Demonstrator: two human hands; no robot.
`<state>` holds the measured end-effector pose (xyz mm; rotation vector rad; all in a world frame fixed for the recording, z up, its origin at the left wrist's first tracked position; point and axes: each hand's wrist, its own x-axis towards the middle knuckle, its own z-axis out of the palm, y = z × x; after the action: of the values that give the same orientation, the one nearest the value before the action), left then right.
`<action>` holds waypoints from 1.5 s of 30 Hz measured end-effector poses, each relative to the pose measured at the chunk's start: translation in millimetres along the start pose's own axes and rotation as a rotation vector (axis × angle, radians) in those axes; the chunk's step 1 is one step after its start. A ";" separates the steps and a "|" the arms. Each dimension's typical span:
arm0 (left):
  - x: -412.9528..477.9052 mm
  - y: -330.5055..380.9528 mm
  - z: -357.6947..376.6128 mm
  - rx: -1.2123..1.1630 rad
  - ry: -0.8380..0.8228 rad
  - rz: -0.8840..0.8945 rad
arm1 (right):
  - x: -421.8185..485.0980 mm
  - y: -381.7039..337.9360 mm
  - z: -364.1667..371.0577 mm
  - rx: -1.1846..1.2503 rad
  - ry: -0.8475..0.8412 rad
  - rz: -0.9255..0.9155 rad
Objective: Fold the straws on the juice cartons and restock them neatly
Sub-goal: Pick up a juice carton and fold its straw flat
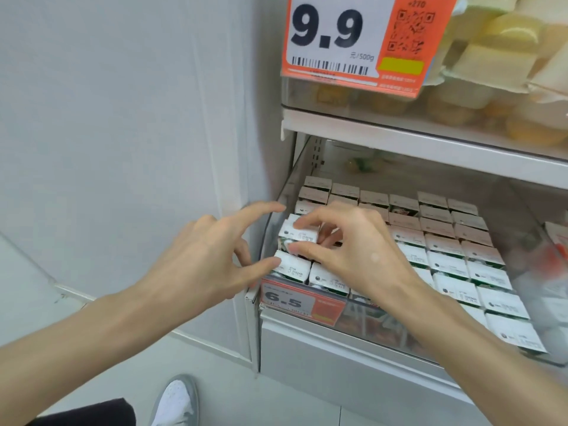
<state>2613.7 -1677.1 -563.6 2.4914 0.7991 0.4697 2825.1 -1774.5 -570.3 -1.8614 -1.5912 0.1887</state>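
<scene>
Left-front corner of shelf: target carton under both hands.
Pinched by right hand, long axis crosswise; left hand spread loose, thumb on front carton.

White-topped juice cartons standing upright in tight rows, filling the shelf; one near-left carton sitting raised, tilting.

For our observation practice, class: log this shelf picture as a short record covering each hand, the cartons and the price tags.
Place: shop shelf beside a white wall
Stock: juice cartons in tight rows
Left hand: fingers spread, thumb touching the front-left carton
Right hand: fingertips pinch the raised carton in the leftmost column
Tags: 6.5 tag on the shelf front, 9.9 tag above
Floor: white shoe
</scene>
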 end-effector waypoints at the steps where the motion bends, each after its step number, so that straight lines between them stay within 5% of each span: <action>1: -0.2 -0.9 0.5 -0.003 -0.004 0.006 | 0.0 1.5 1.4 -0.045 -0.043 -0.004; 6: 1.1 -3.3 -0.7 0.023 -0.019 0.020 | 1.9 11.4 -2.2 -0.181 -0.203 -0.053; 11: 3.5 -4.3 0.9 0.021 -0.049 0.024 | 11.4 18.5 -11.8 -0.126 -0.043 0.031; 22: 7.0 -5.4 7.3 -0.056 -0.062 -0.020 | 33.9 26.7 -14.7 -0.206 -0.207 0.124; 28: 7.1 -2.1 7.5 -0.104 -0.027 0.003 | 26.4 23.3 -22.2 0.010 -0.100 0.040; 37: 21.1 28.6 16.2 -0.314 0.260 0.102 | -14.8 15.0 -56.6 0.534 0.175 0.069; 45: 36.0 63.1 34.9 -0.686 -0.107 0.078 | -49.6 27.1 -68.5 0.680 0.159 0.242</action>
<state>2685.6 -1711.9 -552.4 1.8892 0.4024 0.5248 2870.4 -1847.8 -548.6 -1.4704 -1.0116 0.5923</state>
